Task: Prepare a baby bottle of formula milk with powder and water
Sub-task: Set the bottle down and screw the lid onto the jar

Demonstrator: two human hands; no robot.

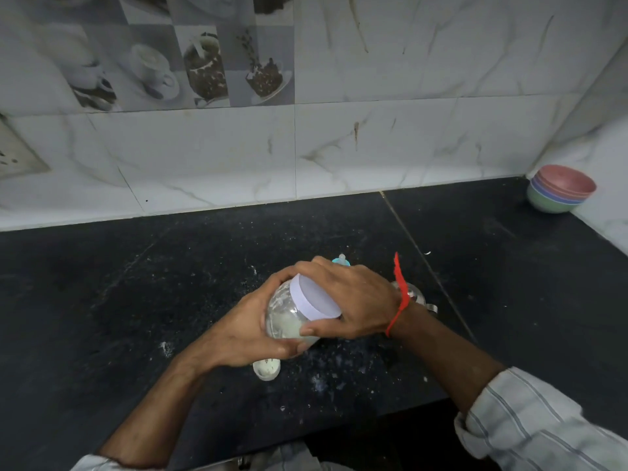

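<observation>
Gripping, left hand: the left hand (251, 331) curls its fingers round the body of the clear powder jar (289, 317), thumb along the underside, holding it tilted above the desk (136, 300).
Right hand: the right hand (343, 300) wraps its fingers and thumb over the white lid (314, 297), a closed grip on the cap, with a red thread (399, 294) tied at the wrist.
Jar contents: pale powder lies in the low side of the jar and dusts its inner wall.
Step in hand: judged from the two-handed hold, the lid is being turned; whether on or off cannot be told.
Small cup: a little white scoop or cap (266, 368) sits on the desk just below the left hand; which it is I cannot tell.
Spill: white specks of powder are scattered over the dark desk around the hands.
Baby bottle: a pale blue collar and teat (341, 260) peek out just behind the right hand; the rest is hidden.
Metal vessel: a shiny steel item (416, 297) shows beyond the right wrist, mostly covered.
Next move: it likely calls for a steady left hold while the right twists, keeping the jar from tipping further.
Far corner: stacked coloured bowls (560, 188) stand against the tiled wall (373, 147).
</observation>
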